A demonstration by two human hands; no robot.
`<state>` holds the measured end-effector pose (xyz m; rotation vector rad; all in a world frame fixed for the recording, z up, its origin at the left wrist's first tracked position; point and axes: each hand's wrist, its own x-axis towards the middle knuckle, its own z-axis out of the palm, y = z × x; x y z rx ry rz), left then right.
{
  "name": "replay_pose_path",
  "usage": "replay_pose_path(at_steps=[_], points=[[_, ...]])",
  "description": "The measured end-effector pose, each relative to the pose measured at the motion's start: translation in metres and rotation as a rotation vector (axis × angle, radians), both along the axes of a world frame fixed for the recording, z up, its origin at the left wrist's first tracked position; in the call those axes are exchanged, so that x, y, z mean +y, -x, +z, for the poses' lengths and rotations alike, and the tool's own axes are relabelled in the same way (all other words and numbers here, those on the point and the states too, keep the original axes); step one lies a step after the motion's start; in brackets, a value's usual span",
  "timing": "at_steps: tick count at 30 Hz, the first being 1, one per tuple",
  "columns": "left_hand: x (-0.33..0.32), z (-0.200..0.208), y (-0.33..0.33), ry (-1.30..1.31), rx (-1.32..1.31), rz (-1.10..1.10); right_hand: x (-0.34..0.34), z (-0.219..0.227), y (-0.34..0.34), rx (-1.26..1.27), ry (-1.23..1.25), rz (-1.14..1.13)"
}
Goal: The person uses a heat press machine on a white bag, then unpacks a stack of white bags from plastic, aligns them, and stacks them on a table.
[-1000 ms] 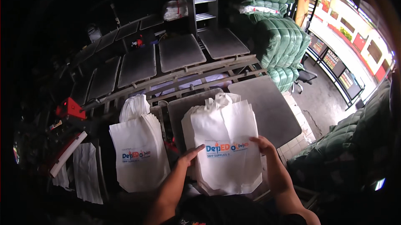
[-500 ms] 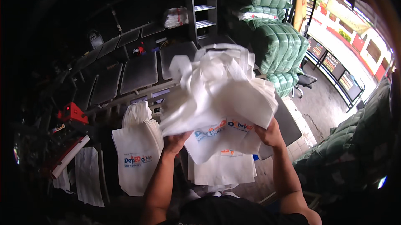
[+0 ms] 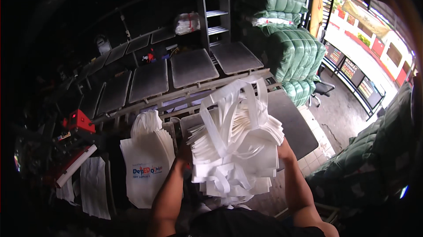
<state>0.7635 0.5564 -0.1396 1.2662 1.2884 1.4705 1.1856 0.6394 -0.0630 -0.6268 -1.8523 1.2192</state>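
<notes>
A thick bundle of white cloth tote bags (image 3: 238,135) is in front of my body, its loop handles flopping over the top and toward me. My left hand (image 3: 183,154) holds the bundle's left side, in shadow. On the opposite side my right hand (image 3: 285,150) grips it; the bags cover most fingers of both hands. Below the bundle, the edges of more white bags (image 3: 260,187) show close to my body. To the left lies another stack of printed white tote bags (image 3: 145,166), with blue and orange print facing up and handles at the far end.
Dark flat platens (image 3: 194,67) line a rail beyond the bags. A red-cased device (image 3: 79,121) stands at left, near loose white bags (image 3: 94,186). Green wrapped bales (image 3: 293,52) rise at far right, beside a ladder (image 3: 216,14). A dark board (image 3: 295,122) extends right of the bundle.
The bundle has come down and toward me, its printed face turned out of sight and its handles now flopping on top. Both hands stay at its sides.
</notes>
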Motion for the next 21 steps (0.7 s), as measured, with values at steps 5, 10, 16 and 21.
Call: replay_pose_path(at_steps=[5,10,16,21], points=[[0.007,0.071,-0.004,-0.047,-0.114,-0.013,-0.012,0.071,-0.013,0.322,0.243,-0.092],[0.006,0.099,0.006,-0.064,-0.168,-0.003,-0.013,0.086,-0.004,0.399,0.257,-0.16],[-0.02,0.114,-0.004,-0.043,-0.243,-0.051,-0.037,0.08,0.0,0.445,0.246,-0.137],[-0.076,0.147,0.039,-0.063,-0.258,-0.022,-0.049,0.086,0.057,0.489,0.255,0.095]])
